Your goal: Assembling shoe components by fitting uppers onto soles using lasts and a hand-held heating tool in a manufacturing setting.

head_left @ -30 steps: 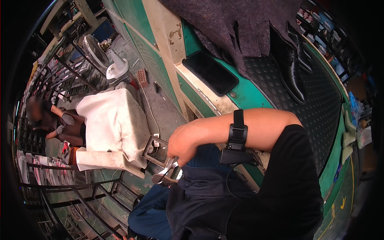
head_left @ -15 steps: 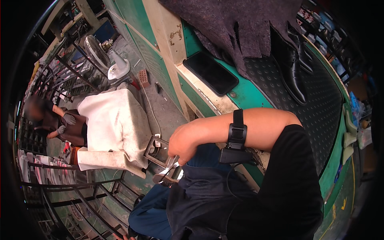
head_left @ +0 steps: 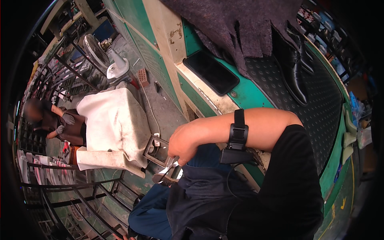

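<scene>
My right hand point(head_left: 185, 145) hangs down beside my lap, its wrist bent and fingers curled together. Its fingertips are mostly hidden, so what they hold, if anything, is unclear. Right by them are a grey metal frame point(head_left: 151, 149) and a pale, shiny piece point(head_left: 175, 165) that I cannot name. A black strap with a small box point(head_left: 236, 140) is around my right forearm. Only some fingers of my left hand point(head_left: 125, 237) show at the lower edge, too cut off to read.
Black leather shoes point(head_left: 295, 82) stand on a studded black mat point(head_left: 270, 74), partly under a dark ragged cloth point(head_left: 240, 28). A phone point(head_left: 212, 73) lies on the green ledge. Left are a white-covered block point(head_left: 114, 116), a fan point(head_left: 96, 52), racks point(head_left: 60, 192) and a gloved co-worker point(head_left: 70, 124).
The surroundings have shifted very slightly in view. My right hand stays in the same place, and nothing is picked up or let go.
</scene>
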`<state>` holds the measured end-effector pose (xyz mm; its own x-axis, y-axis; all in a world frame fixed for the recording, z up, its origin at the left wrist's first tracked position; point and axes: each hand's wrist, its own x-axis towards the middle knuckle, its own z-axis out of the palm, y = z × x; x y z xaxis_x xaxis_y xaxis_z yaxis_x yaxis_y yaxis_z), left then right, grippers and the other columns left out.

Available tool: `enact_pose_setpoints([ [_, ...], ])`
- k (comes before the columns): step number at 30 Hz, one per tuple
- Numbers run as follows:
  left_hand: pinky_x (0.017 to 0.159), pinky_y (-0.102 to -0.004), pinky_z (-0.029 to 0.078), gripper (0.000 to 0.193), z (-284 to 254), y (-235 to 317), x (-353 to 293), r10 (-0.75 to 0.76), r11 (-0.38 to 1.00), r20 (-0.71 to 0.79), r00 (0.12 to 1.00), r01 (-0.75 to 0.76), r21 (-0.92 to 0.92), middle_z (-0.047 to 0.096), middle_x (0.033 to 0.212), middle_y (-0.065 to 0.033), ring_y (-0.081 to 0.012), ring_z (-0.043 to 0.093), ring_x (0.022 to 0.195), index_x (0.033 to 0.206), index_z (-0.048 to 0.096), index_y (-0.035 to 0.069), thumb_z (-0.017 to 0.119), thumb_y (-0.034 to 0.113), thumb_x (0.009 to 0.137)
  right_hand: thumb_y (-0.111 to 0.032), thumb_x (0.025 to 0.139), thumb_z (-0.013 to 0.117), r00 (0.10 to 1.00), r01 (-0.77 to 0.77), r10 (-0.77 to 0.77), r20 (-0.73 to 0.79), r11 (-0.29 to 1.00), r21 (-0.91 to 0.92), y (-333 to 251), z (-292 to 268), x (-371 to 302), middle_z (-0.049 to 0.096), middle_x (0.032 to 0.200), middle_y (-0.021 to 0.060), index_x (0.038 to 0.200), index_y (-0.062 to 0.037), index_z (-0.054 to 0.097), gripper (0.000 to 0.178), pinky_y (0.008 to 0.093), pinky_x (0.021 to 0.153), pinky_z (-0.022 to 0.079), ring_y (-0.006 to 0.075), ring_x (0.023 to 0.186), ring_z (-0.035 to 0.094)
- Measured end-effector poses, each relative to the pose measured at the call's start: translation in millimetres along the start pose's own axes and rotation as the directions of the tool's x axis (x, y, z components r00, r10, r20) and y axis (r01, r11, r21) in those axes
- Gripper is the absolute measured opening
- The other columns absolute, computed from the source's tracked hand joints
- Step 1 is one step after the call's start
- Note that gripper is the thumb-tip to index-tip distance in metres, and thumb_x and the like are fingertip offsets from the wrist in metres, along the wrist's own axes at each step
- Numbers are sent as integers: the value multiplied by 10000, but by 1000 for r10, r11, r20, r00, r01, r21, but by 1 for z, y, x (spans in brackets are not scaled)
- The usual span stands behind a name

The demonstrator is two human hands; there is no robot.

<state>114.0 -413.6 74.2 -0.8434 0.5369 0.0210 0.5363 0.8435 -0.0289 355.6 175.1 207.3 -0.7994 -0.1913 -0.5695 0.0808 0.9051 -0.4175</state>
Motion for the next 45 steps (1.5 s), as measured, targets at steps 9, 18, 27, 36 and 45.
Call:
enact_pose_setpoints([
  [9,1108,-489,357,427,3,1,1,15,1000,0,1000,-15,-8,281,1552,-297,-478,375,1367,1179,663,23,589,247,823,-384,880,623,1000,-5,5,-7,1000,7,0,1,-3,691,1104,177,1227,-79,649,463,463,939,483,361,1103,627],
  [18,1107,-490,357,430,5,0,0,22,1000,1,1000,-22,-13,285,1549,-298,-479,377,1364,1181,661,22,585,255,827,-388,886,619,1000,3,-3,-11,1000,8,0,0,-4,692,1102,182,1237,-71,641,473,463,938,484,365,1097,629],
  [27,1106,-490,358,433,4,1,1,31,999,1,1000,-31,-19,289,1547,-299,-480,380,1362,1182,660,21,582,263,832,-399,888,613,1000,-4,4,-7,1000,1,0,1,-4,691,1103,183,1249,-74,636,486,459,936,485,364,1099,628],
  [36,1105,-490,359,437,-1,4,1,41,999,-1,999,-41,-24,293,1545,-300,-481,382,1360,1184,658,20,578,271,836,-399,890,608,1000,-11,11,9,1000,-7,0,0,-3,689,1112,185,1264,-78,628,493,459,940,483,364,1101,628],
  [45,1104,-491,359,440,-6,6,1,47,999,-3,999,-47,-28,296,1543,-301,-482,384,1358,1186,657,19,574,280,841,-394,889,614,1000,7,-7,5,1000,-1,2,1,0,688,1113,185,1261,-74,629,491,457,938,485,364,1106,624],
])
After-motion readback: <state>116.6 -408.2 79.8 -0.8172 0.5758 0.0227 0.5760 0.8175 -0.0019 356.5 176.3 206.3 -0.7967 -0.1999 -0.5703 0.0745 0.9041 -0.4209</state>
